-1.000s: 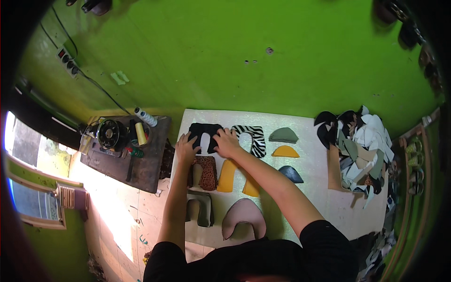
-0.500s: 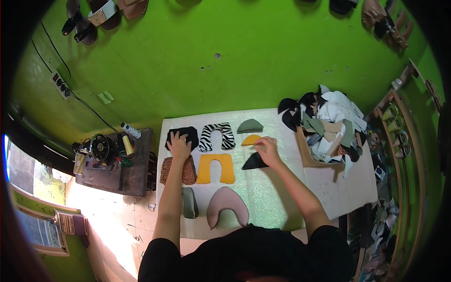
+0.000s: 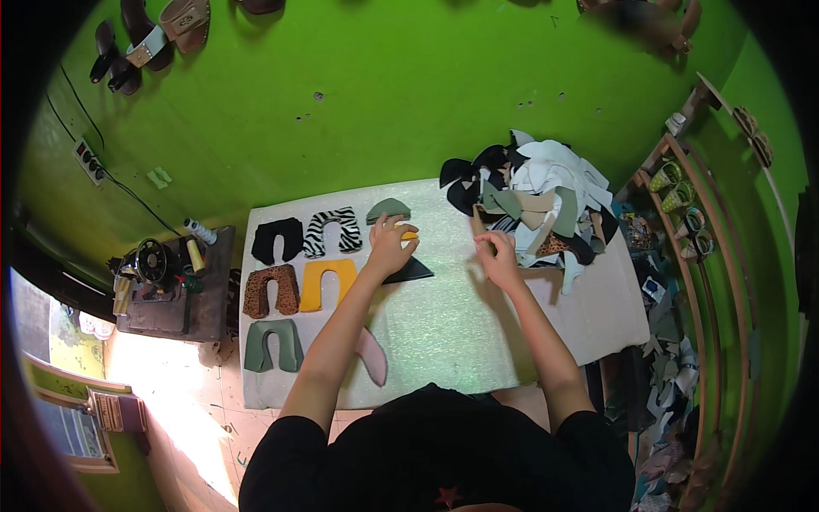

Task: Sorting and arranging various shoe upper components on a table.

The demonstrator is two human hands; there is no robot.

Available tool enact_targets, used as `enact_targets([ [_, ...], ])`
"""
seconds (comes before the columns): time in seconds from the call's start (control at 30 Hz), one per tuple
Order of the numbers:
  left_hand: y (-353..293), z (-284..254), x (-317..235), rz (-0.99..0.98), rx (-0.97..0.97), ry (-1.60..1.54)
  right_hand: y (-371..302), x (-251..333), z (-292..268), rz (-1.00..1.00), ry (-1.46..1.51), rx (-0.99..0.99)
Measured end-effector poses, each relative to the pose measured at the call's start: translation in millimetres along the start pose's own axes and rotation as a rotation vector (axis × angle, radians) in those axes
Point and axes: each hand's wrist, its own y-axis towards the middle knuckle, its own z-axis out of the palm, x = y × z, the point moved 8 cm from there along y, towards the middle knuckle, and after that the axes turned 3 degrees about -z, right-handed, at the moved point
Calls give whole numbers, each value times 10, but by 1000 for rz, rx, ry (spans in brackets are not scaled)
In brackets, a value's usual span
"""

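U-shaped pieces (image 3: 313,286) lay in rows on the desk (image 3: 452,333). The left hand (image 3: 392,245), loosely spread, gripping nothing visible, arched over a yellow half-round (image 3: 409,236); the right hand (image 3: 498,258) curled beside a scrap heap (image 3: 559,177), its hold unclear. The step looked like arranging, the next move seemingly needing a light touch.

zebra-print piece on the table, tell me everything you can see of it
The zebra-print piece is arch-shaped, with two legs joined by a curved top and an open gap between them. Irregular black and white stripes cover it; it looks like fabric or soft sheet, though which is unclear. It lies flat on the pale tabletop, gap toward the person, between a black piece and a green half-round, beyond a yellow arch. The left hand is apart from it.
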Motion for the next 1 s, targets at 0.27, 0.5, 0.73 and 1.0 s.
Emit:
enact_targets([
  [0.27, 491, 393, -241, -49, -27, -74, 645, -289, -581, -104, 33, -91],
  [0.5, 1027, 924, -61, -80, -37, -175, 1501, -708, -480, -207, -117, -91],
  [0.73, 1619, 1349, 198, -150, -19, -338, 2117, -1011, 18, -272, -260, 106],
  [1.0, 1954, 1703, 506, -273, -115, -352, 2246, -1144, 349, -410, -742, 43],
])
